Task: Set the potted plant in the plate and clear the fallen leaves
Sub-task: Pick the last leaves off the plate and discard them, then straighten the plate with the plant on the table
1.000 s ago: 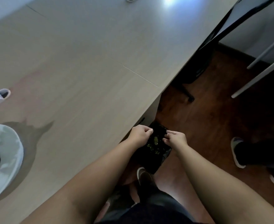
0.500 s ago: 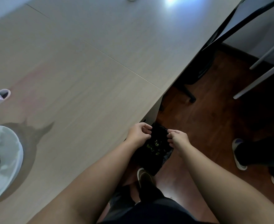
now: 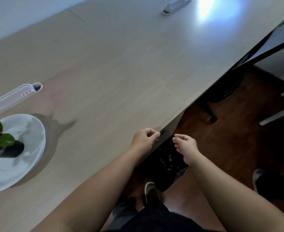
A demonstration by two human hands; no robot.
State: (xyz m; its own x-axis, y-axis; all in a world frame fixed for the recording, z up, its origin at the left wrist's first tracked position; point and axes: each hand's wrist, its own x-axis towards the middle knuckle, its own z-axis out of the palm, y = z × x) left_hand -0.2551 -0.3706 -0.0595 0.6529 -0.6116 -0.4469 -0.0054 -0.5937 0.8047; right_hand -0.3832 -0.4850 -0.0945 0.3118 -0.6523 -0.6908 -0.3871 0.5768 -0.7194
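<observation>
Leaves [image 3: 167, 162], light, limp and easily torn, are lying in the black bin bag [image 3: 163, 178] at lower centre; pinching gently suits them. Left hand [image 3: 145, 139] and right hand [image 3: 185, 146] are hovering above, loosely curled, gripping nothing visible. Potted plant [image 3: 2, 144] is sitting in the white plate [image 3: 30, 158] at left
</observation>
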